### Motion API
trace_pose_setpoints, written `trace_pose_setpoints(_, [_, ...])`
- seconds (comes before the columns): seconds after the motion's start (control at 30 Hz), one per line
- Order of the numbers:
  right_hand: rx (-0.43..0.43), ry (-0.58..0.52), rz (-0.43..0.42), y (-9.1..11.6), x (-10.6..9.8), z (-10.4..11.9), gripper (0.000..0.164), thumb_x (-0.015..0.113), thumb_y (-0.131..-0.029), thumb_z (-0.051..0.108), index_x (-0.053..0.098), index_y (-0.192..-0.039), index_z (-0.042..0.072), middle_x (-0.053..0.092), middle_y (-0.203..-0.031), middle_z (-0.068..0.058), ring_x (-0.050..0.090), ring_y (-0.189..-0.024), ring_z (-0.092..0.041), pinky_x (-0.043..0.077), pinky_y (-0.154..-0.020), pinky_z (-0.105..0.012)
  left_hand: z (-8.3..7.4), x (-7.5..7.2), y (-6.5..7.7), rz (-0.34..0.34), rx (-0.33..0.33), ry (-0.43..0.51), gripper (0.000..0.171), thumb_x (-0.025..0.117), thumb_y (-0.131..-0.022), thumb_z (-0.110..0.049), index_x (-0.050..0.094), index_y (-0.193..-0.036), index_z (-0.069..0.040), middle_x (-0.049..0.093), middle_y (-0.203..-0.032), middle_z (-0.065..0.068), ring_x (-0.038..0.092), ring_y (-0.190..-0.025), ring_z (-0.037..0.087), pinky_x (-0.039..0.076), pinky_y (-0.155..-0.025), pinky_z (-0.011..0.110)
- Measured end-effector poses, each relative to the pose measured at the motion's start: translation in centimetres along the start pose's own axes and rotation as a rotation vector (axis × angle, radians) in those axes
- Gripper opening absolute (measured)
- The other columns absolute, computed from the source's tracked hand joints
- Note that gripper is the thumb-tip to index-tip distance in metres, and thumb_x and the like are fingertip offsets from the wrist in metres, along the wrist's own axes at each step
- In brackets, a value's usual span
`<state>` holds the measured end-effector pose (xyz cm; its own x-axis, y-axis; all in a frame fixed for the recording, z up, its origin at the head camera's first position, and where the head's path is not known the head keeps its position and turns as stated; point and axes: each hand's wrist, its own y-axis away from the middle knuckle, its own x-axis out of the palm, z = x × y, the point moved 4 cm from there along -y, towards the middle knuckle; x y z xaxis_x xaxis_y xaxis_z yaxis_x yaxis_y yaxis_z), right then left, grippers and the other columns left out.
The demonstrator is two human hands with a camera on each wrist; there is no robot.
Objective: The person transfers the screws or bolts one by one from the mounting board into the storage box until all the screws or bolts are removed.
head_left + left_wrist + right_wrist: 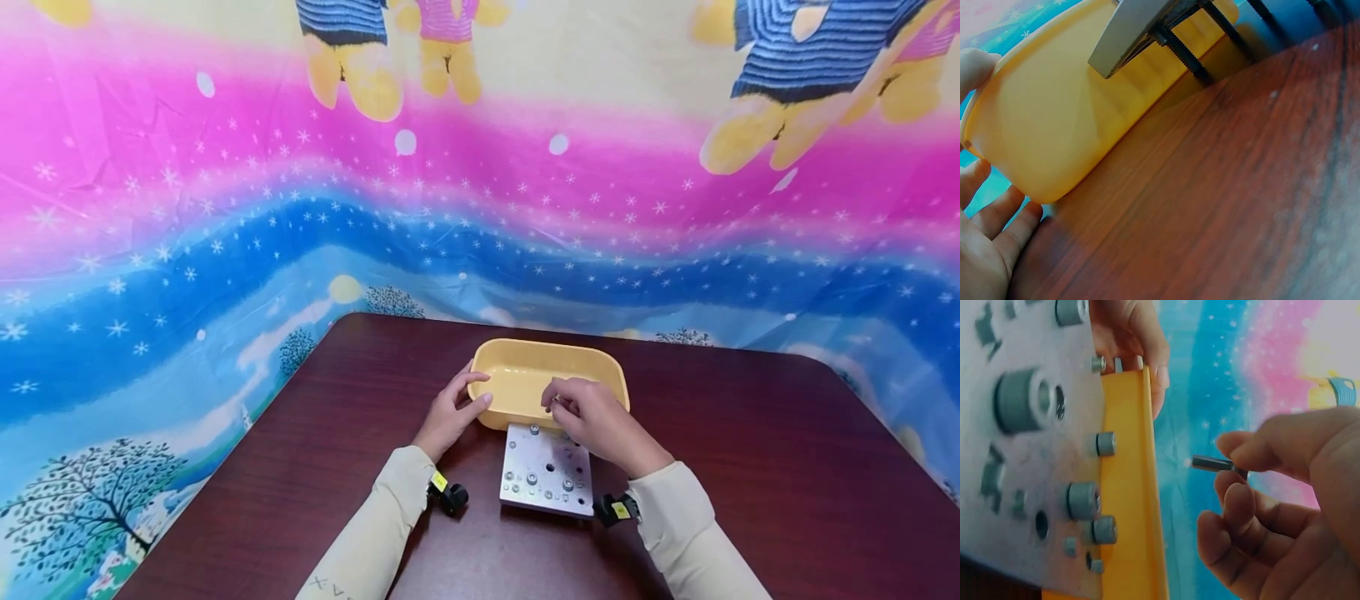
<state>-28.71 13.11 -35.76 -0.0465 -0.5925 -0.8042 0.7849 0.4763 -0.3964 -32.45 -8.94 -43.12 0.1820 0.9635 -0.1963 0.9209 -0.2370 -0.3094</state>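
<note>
My left hand [447, 414] grips the left end of a yellow plastic bin [555, 352]; in the left wrist view its thumb and fingers [1015, 226] are about the bin's end. Above the bin's front part, my right hand [596, 417] pinches a small metal pin [1211, 464] between thumb and fingertips, apart from the bin and plate. A silver metal plate [527, 455] stands just in front of the bin. Socket-head screws [1082, 501] sit in it, along with bare holes. Threaded screw ends [1180, 51] stick out beneath the plate.
The dark red wooden table [750, 442] extends around the bin and plate. Behind it hangs a printed cloth [480, 183] with snowflakes and bears. A small black camera [453, 498] is strapped to the left wrist, another [611, 509] to the right.
</note>
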Motion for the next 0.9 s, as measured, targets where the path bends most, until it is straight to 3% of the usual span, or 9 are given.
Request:
trace_pose_setpoints(0.13, [0.052, -0.046, -0.050, -0.4, 0.1, -1.0, 0.013, 0.060, -0.091, 0.003, 0.069, -0.094, 0.011, 0.066, -0.085, -0.003, 0.050, -0.060, -0.010, 0.046, -0.052, -0.025, -0.2, -0.3, 0.1, -0.011, 0.002, -0.010, 0.043, 0.064, -0.094, -0.022, 0.055, -0.130, -0.001, 0.021, -0.158, 0.013, 0.043, -0.132, 0.031, 0.038, -0.105, 0.048])
trace_pose_setpoints(0.37, [0.141, -0.112, -0.078, -0.6, 0.3, -3.3, 0.013, 0.059, -0.094, 0.005, 0.070, -0.100, 0.009, 0.069, -0.092, -0.005, 0.052, -0.064, -0.013, 0.046, -0.053, -0.027, 0.0, -0.2, 0.0, 0.001, 0.000, -0.003, 0.044, 0.064, -0.094, -0.021, 0.054, -0.131, 0.001, 0.021, -0.158, 0.012, 0.039, -0.136, 0.025, 0.036, -0.107, 0.045])
trace_pose_setpoints(0.63, [0.292, -0.146, -0.005, -1.1, 0.6, -7.5, 0.014, 0.058, -0.096, 0.011, 0.068, -0.106, 0.009, 0.065, -0.082, -0.009, 0.061, -0.070, -0.023, 0.050, -0.059, -0.032, 0.2, 0.2, 0.1, 0.007, 0.009, 0.008, 0.042, 0.064, -0.094, -0.020, 0.054, -0.130, 0.000, 0.021, -0.158, 0.013, 0.041, -0.133, 0.032, 0.038, -0.105, 0.048])
trace_pose_setpoints(0.73, [0.296, -0.158, 0.039, -1.7, 1.0, -8.1, 0.014, 0.057, -0.096, 0.007, 0.067, -0.106, 0.007, 0.065, -0.082, -0.013, 0.062, -0.070, -0.026, 0.051, -0.061, -0.033, 0.1, 0.0, 0.1, 0.006, 0.010, 0.007, 0.044, 0.064, -0.094, -0.020, 0.053, -0.131, 0.001, 0.021, -0.158, 0.014, 0.041, -0.134, 0.029, 0.038, -0.105, 0.047])
trace_pose_setpoints(0.9, [0.282, -0.135, 0.083, -2.5, 1.8, -8.4, 0.013, 0.059, -0.094, 0.007, 0.068, -0.104, 0.006, 0.064, -0.078, -0.013, 0.056, -0.061, -0.019, 0.049, -0.058, -0.031, 0.0, -0.1, 0.2, 0.001, 0.003, 0.000, 0.045, 0.064, -0.094, -0.020, 0.053, -0.131, 0.003, 0.021, -0.158, 0.014, 0.039, -0.136, 0.026, 0.037, -0.106, 0.046])
